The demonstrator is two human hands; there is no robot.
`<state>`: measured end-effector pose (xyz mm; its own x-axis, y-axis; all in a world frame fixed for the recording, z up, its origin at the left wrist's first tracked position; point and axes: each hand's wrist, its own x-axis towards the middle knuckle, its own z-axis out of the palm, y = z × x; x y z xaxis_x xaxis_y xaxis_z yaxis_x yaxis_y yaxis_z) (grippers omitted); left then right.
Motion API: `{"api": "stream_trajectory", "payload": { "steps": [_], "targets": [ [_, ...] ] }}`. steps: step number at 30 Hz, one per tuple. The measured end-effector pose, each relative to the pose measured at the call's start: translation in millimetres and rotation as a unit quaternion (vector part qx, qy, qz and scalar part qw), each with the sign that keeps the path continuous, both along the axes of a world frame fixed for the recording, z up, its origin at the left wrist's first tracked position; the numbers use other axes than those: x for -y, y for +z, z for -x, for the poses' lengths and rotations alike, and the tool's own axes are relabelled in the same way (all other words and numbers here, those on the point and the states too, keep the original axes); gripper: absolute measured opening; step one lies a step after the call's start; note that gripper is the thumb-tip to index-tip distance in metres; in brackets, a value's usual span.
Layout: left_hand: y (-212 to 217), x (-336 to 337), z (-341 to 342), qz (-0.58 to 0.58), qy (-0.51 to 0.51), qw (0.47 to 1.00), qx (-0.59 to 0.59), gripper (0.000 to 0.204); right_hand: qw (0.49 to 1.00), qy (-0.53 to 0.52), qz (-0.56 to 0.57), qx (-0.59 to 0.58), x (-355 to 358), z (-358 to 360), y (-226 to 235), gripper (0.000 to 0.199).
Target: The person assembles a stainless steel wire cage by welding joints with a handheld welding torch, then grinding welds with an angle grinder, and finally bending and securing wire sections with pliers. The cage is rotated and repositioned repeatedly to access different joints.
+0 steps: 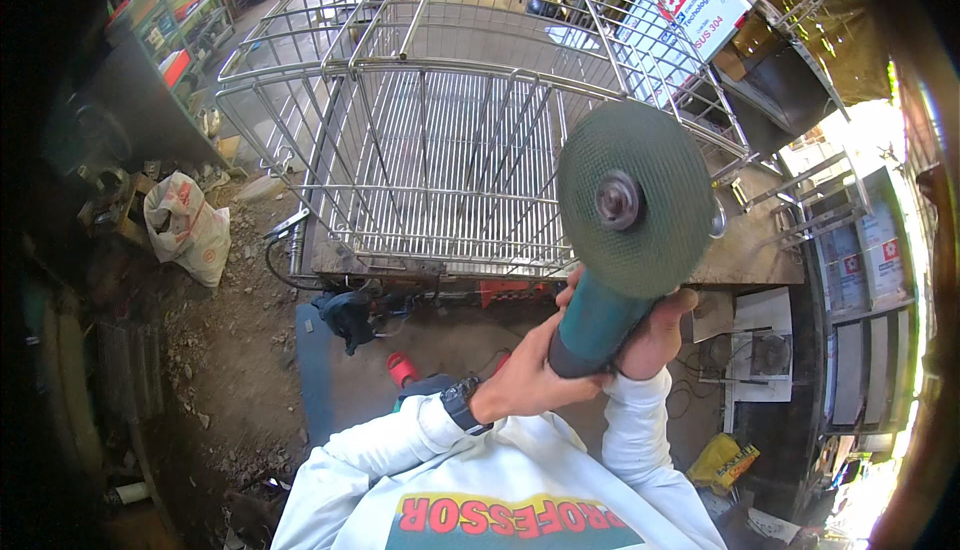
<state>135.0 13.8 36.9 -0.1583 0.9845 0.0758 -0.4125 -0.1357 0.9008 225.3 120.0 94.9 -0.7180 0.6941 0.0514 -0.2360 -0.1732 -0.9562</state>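
Holding grinder (622, 255), worktable (755, 262), apparently dirt floor (235, 340)

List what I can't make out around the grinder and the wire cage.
Head view, wire cage: one stretch hidden behind the grinder's disc; far end cut off by the upper edge.
Head view, right hand: part of its grip hidden by the grinder body.
Head view, white sack: contents hidden by its sides.

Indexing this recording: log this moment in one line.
left hand: grips angle grinder | right hand: grips same grinder | disc: green, facing camera | beyond: wire cage on workbench
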Motion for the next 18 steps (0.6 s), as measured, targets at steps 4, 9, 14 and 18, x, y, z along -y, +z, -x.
{"api": "stream_trajectory", "payload": {
  "steps": [4,9,14,18],
  "targets": [
    [18.4,-11.6,-3.3,-0.035,0.042,0.998,-0.015,0.063,0.997,-0.004,0.043,-0.071,-11.6,7.9,9.4,0.104],
    [26.3,-17.0,-15.0,-0.045,0.054,0.997,0.038,0.061,0.979,-0.013,-0.201,0.026,-21.3,12.2,43.3,0.064],
    [19.2,-19.1,-16.1,-0.033,0.05,0.998,0.033,0.056,0.992,-0.005,-0.115,0.052,-14.2,16.4,54.3,0.048],
    [17.7,-16.1,-13.0,-0.042,0.061,0.997,0.02,0.051,0.991,0.001,-0.123,0.054,-11.2,21.4,54.2,0.049]
  ]
}}
